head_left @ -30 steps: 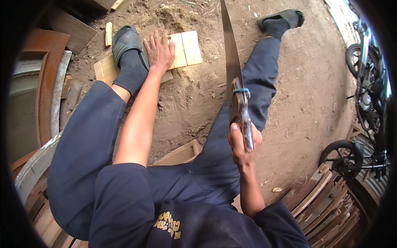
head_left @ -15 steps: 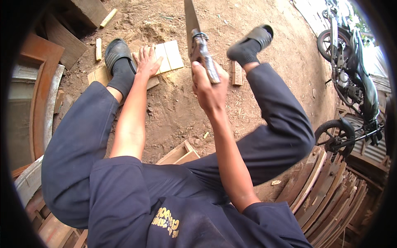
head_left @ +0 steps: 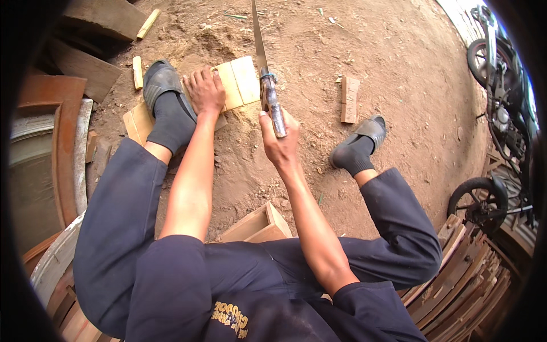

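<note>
Head view: two hands, one saw.

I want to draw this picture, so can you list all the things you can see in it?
saw: one, grey blade with a dark handle, in the right hand, blade over the board
board: one, pale wood, flat on the dirt under the left hand and left foot
small wood block: one, pale, on the dirt ahead of the right foot
wood sticks: two, yellowish, on the dirt by the left foot
wooden box: one, light brown, between the legs
stacked planks: many, brown, lower right
motorbike: at least one, dark, right edge
sandals: two, dark grey, on the feet
left hand: pressing the board
right hand: gripping the saw handle
</note>
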Demonstrator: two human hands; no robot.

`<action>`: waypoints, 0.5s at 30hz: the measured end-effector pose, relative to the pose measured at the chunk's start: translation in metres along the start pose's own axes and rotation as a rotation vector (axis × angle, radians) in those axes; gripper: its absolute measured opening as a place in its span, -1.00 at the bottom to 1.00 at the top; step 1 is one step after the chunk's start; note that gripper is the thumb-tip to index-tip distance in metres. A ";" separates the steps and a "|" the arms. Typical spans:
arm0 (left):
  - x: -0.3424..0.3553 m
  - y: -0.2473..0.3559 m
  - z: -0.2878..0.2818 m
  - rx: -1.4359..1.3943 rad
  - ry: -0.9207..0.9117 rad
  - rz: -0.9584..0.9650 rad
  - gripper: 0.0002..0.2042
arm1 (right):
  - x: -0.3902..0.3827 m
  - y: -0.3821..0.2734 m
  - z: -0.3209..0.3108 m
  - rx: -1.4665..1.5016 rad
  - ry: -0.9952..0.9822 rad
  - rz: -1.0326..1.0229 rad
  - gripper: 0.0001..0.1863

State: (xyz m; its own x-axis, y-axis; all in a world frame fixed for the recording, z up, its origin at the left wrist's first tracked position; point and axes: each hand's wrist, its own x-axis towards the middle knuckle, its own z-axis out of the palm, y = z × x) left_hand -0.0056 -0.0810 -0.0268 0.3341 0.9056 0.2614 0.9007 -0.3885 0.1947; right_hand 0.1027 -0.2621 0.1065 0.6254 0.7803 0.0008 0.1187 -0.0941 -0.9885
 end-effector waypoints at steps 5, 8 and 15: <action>0.001 0.002 -0.005 0.062 0.005 0.020 -0.64 | 0.026 -0.039 0.009 0.079 0.032 -0.310 -0.84; 0.001 0.009 -0.012 0.012 -0.087 -0.030 -0.62 | 0.020 0.014 0.019 0.111 -0.031 -0.252 -0.86; 0.005 0.002 -0.005 -0.051 -0.063 0.013 -0.61 | 0.017 0.062 0.011 -0.150 -0.200 -0.079 -0.84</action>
State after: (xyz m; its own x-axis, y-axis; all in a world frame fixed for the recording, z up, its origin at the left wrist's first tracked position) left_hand -0.0037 -0.0783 -0.0203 0.3640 0.9086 0.2048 0.8812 -0.4071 0.2403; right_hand 0.1124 -0.2483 0.0434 0.4468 0.8940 0.0327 0.2840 -0.1071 -0.9528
